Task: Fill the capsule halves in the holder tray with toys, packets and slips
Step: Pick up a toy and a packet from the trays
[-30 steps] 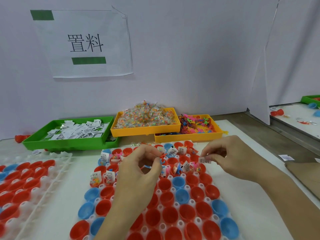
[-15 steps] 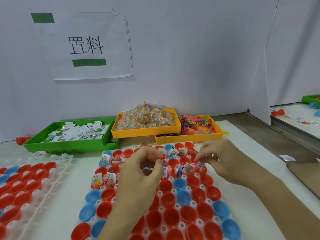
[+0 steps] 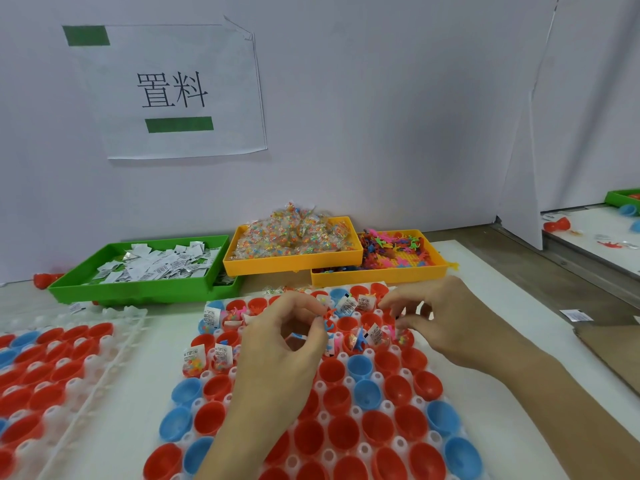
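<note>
Left hand: the left hand is hovering over the far half of the holder tray, fingers curled, thumb and forefinger pinching a small blue toy.
Right hand: the right hand is hanging over the tray's far right part with fingers curled downward above a filled cup; whether it is gripping anything cannot be told.
Holder tray: it is lying on the white table near the front edge, carrying red and blue capsule halves.
Filled halves: those in the far rows are holding slips, bead packets and toys.
Open halves: those in the near rows are sitting with nothing visible inside.
Green tray: the green tray is sitting toward the table's back left, holding white slips.
Yellow trays: one yellow tray at back centre is heaped with clear bead packets; the second yellow tray is touching it on the right, holding coloured toy figures.
Second holder: another holder with capsule halves is lying at the table's left edge.
Sign: a paper sign is hanging on the wall behind the trays.
</note>
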